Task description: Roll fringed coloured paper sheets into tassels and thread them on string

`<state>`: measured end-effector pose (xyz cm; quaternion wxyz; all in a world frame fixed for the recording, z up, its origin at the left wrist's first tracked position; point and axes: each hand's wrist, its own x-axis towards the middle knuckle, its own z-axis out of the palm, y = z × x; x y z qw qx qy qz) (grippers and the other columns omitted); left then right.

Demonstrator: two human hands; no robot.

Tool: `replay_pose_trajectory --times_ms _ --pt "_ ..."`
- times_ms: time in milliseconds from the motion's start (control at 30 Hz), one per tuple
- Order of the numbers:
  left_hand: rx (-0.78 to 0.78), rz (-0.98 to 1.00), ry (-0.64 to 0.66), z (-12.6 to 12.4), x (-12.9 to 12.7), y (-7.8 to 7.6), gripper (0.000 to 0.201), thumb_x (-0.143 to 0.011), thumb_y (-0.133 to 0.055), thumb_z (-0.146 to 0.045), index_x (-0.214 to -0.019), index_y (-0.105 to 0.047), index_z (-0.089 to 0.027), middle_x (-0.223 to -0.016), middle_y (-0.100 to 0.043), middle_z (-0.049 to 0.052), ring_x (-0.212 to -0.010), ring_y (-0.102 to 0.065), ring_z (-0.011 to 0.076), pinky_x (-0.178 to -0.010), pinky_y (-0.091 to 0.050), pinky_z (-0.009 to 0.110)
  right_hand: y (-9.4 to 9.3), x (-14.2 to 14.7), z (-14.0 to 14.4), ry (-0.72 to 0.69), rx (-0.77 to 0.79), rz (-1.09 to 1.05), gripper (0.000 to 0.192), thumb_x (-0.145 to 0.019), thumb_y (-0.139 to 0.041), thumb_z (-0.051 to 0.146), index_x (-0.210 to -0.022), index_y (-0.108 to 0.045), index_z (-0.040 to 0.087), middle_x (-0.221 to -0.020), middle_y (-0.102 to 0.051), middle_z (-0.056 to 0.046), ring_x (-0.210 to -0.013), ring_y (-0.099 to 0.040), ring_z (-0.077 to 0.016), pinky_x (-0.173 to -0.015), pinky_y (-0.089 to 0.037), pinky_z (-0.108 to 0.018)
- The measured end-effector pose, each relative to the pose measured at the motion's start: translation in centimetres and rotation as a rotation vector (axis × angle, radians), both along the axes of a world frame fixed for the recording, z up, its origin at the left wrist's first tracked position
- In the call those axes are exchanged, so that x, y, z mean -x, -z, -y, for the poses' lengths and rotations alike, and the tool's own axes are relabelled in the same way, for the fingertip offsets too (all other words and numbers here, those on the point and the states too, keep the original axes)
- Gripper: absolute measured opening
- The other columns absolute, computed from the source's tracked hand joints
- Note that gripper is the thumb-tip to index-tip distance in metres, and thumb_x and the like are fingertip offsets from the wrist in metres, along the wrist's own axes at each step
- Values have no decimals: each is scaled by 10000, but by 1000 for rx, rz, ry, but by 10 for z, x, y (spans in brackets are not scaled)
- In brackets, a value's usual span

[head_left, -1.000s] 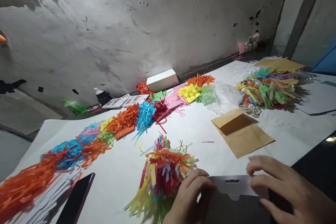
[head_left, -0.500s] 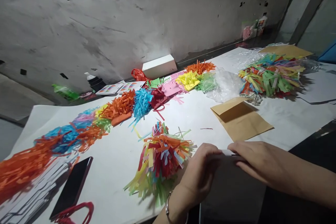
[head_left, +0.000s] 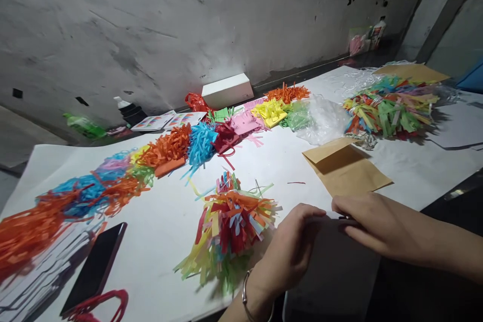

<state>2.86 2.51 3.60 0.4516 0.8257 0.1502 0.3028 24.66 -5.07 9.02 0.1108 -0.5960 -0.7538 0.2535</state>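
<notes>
A white sheet of paper (head_left: 334,274) hangs in shadow at the near edge of the table. Its top edge is pinched by my left hand (head_left: 292,246), which wears a silver bracelet (head_left: 245,287) at the wrist. Close beside it on the right, my right hand (head_left: 368,219) is closed on the same edge, thumb against fingers. A small dark bit shows by the right fingertips, too small to name. Left of my hands lies a multicoloured paper-strip tassel (head_left: 232,226). Just beyond them is a brown kraft paper envelope (head_left: 349,173) with its flap raised.
A phone (head_left: 96,266) with a red strap lies at left, beside stacked white papers (head_left: 49,276). Orange fringe (head_left: 33,231) and other coloured fringes run across the table. A white box (head_left: 228,90) stands by the wall. Clear plastic (head_left: 326,121) and another tassel bundle (head_left: 390,108) are at right.
Both hands keep hold of the paper's edge and have shifted slightly to the right. The view has turned a little, moving the left-side things leftward.
</notes>
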Motion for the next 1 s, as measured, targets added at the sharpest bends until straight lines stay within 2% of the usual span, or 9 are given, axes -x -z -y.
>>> replay_pose_trajectory --times_ms 167,367,500,667,767,867,900,1000 --pt "-16 -27 -10 0 2 0 393 -964 -473 -37 -1268 -489 -285 -1143 -650 21 -1029 -634 136 -917 -513 237 -1 -4 0 -30 62 -101 119 -897 -512 127 -949 -562 221 -816 -624 9 -717 -585 -172 -612 -348 -260" --pt "-20 -20 -2 1 0 2 415 -941 -472 -17 -1271 -492 -267 -1140 -653 37 -1030 -634 149 -914 -520 251 6 -1 3 7 13 2 127 -890 -481 91 -905 -531 207 -793 -626 -8 -678 -587 -178 -583 -301 -266" --pt "14 -29 25 3 -2 2 396 -947 -464 -24 -1271 -500 -248 -1155 -659 58 -1043 -637 170 -921 -526 279 0 -3 -1 0 48 20 116 -863 -535 94 -837 -523 207 -803 -633 -11 -711 -587 -184 -590 -306 -259" --pt "81 -16 23 10 2 7 362 -983 -463 -66 -1270 -510 -281 -1147 -662 40 -1032 -635 158 -912 -520 258 -7 -14 -5 -21 282 -223 100 -814 -709 245 -852 -625 208 -791 -625 29 -725 -570 -161 -579 -343 -222" --pt "212 38 -40 15 3 10 401 -996 -534 -152 -1356 -456 -313 -1176 -662 36 -1072 -636 163 -935 -512 264 1 -13 0 -18 209 -212 201 -923 -615 338 -786 -647 195 -749 -645 3 -690 -574 -164 -577 -333 -237" --pt "333 3 -104 19 3 7 242 -1020 -549 -291 -1259 -579 -279 -1031 -725 22 -929 -676 155 -828 -523 241 10 -8 7 20 67 -90 305 -957 -579 346 -696 -575 190 -702 -640 -10 -657 -564 -164 -587 -319 -255" --pt "341 -23 -116 19 3 4 197 -1025 -538 -326 -1178 -644 -261 -978 -739 21 -884 -678 155 -797 -518 238 11 -7 10 4 72 -90 321 -964 -581 366 -694 -562 192 -705 -641 -8 -660 -567 -163 -581 -316 -253" --pt "374 -49 -152 16 7 0 263 -1007 -561 -417 -1028 -752 -237 -947 -757 35 -879 -669 172 -799 -498 252 11 -9 18 -45 150 -151 436 -1023 -490 463 -678 -523 198 -680 -619 5 -637 -559 -151 -553 -302 -247"
